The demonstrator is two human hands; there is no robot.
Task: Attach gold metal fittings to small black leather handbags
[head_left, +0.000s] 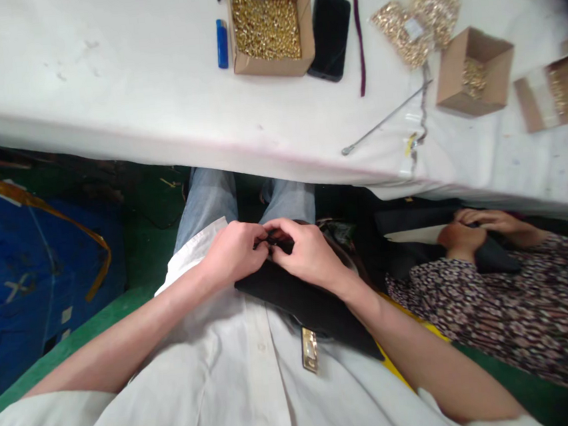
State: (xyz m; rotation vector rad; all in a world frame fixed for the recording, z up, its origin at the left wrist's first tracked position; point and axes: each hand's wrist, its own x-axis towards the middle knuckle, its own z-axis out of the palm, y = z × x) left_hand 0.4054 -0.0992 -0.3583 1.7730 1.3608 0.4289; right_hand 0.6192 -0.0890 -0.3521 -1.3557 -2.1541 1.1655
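In my lap lies a black flat piece point(302, 301), perhaps fabric or leather, with a shiny gold metal fitting point(309, 350) hanging at its lower edge. My left hand point(237, 249) pinches the piece's upper edge, thumb and fingers closed together. Close beside it, my right hand point(311, 254) is also closed on that edge, its fingertips almost meeting those of the left. Whatever small part may sit between the fingertips is hidden.
Ahead stands a white-covered table point(152, 92) with a cardboard box point(274, 66) of gold metal bits, a blue lighter point(221, 43), a black phone point(330, 34) and a thin metal rod point(385, 119). A blue bale point(29, 278) is at left. At right, a co-worker's hands point(471, 232) hold dark material.
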